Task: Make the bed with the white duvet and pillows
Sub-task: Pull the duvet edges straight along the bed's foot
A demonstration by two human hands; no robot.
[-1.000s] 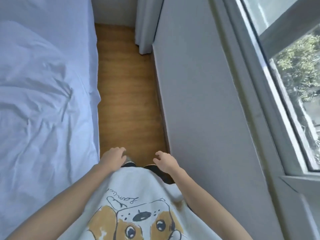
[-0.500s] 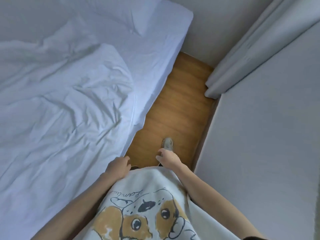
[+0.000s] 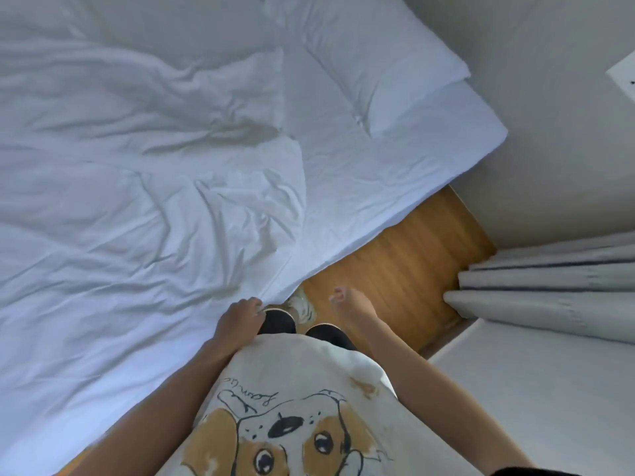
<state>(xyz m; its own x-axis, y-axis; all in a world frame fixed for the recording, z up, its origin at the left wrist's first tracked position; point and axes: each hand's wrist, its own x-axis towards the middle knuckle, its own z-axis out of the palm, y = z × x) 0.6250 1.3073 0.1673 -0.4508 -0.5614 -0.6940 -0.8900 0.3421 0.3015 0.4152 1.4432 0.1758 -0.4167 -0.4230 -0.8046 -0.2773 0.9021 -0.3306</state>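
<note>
A crumpled white duvet (image 3: pixel 137 201) covers most of the bed, and its near edge hangs over the side. One white pillow (image 3: pixel 378 63) lies at the head of the bed on the bare white sheet (image 3: pixel 395 159). My left hand (image 3: pixel 240 317) hangs with loosely curled fingers right at the duvet's hanging edge and holds nothing I can see. Over the wooden floor, my right hand (image 3: pixel 350 300) is also loosely curled and holds nothing.
A narrow strip of wooden floor (image 3: pixel 405 255) runs between the bed and a grey wall ledge (image 3: pixel 549 389). A grey curtain (image 3: pixel 549 293) bunches at the right. My shoe (image 3: pixel 302 305) stands by the bed edge.
My view has swung left from the window and floor strip toward the bed, so the pillow and bed corner now show. Both hands stay low in front of me.
</note>
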